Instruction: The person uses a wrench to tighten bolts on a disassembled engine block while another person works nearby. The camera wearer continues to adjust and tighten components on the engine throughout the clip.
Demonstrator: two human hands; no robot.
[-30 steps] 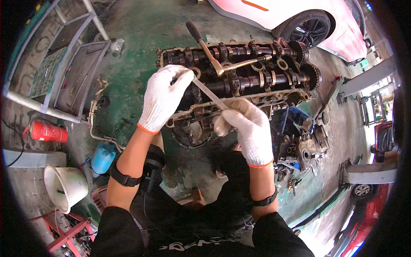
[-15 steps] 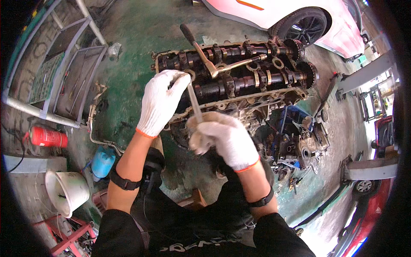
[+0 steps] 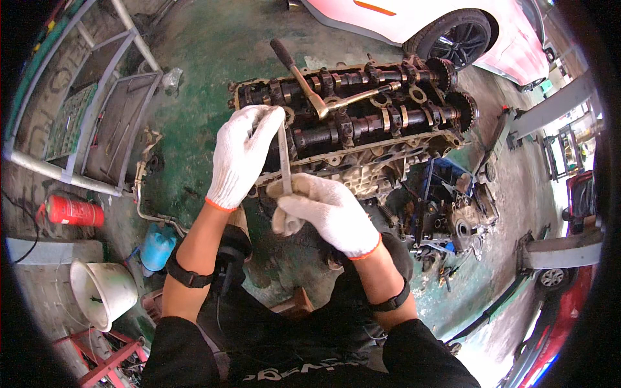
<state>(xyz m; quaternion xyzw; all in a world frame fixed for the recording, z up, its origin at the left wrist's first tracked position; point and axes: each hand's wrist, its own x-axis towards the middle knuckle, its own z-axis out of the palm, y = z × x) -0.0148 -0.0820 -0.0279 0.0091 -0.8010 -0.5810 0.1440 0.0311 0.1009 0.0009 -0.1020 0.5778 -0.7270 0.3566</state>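
Observation:
Both my hands wear white knit gloves with orange cuffs. My left hand pinches the upper end of a slim silver wrench at the near left corner of an engine cylinder head. Lower down, my right hand has its thumb and fingers closed round the wrench's near end. The gloves hide both ends, so I cannot tell whether it sits on a bolt. Dark camshafts run across the head to toothed sprockets at the right. A black-handled ratchet with a long socket extension lies across them.
Greasy engine parts lie on the floor to the right, beside a blue crate. A pale car stands beyond. At the left are a metal rack, a red fire extinguisher, a blue jug and a white bucket.
The right hand has moved slightly left, swinging the wrench's near end left so it stands more upright in view. The left hand stays almost in place at the upper end.

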